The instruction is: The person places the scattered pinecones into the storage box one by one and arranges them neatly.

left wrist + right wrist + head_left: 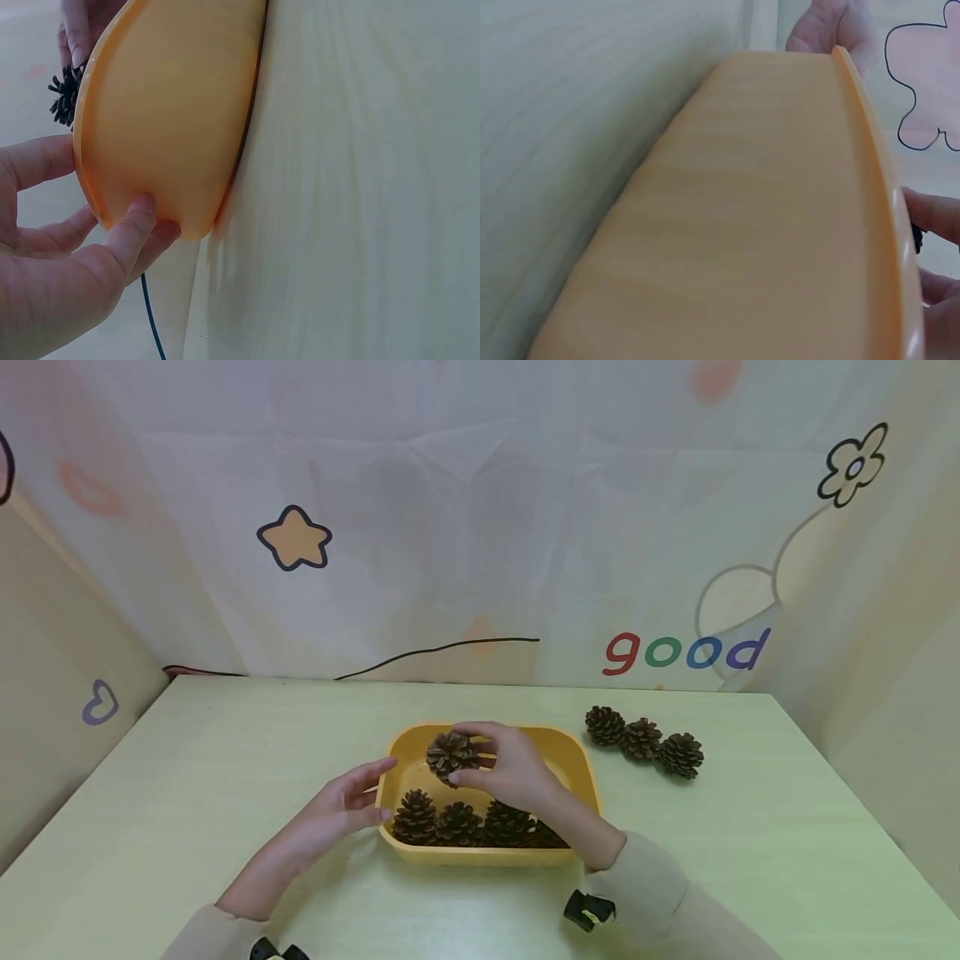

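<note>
A brown pine cone (449, 757) is held between the thumb and fingers of my right hand (517, 768), over the yellow plastic basin (483, 857). Several pine cones (459, 824) stand in a row inside, along the basin's near wall; my right forearm partly covers the one at the right end. At the basin's left end, my left hand (341, 806) rests against its side with spread fingers. In the left wrist view, fingertips (142, 206) touch the outer wall. The right wrist view shows mostly the basin's outer side, with the held cone nearly hidden behind the rim.
Three more pine cones (641, 739) lie in a diagonal line on the pale table (750, 827), to the right of and behind the basin. A printed cloth backdrop (420, 552) hangs behind the table and along its sides.
</note>
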{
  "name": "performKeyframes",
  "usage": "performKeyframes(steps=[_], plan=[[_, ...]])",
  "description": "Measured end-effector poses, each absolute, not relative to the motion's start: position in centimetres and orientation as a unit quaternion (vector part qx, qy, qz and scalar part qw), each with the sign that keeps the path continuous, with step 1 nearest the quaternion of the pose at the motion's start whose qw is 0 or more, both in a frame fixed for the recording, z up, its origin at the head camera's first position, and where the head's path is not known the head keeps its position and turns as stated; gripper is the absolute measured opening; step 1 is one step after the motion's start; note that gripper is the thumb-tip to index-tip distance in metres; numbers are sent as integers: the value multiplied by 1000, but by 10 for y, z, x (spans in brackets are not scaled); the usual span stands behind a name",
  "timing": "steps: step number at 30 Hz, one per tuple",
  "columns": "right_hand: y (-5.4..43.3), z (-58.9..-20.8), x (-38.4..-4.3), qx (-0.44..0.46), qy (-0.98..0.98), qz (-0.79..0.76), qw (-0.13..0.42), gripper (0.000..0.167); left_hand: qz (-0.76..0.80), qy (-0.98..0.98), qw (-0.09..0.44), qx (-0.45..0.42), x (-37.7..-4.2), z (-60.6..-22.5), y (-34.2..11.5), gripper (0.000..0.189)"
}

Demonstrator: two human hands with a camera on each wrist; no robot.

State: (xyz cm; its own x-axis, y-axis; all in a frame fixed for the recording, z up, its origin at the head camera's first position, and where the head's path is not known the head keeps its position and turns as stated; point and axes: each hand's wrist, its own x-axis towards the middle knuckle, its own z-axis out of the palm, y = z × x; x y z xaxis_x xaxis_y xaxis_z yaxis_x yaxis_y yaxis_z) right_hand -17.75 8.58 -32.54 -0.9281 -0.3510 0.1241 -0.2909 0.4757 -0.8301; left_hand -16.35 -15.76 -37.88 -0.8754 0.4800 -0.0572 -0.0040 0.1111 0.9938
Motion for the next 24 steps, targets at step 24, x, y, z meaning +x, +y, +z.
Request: performKeyframes(steps=[24], plan=[[56,-345,-193,-109,861,-495,40,41,648,718,188,171,-165,-381,-157,68]])
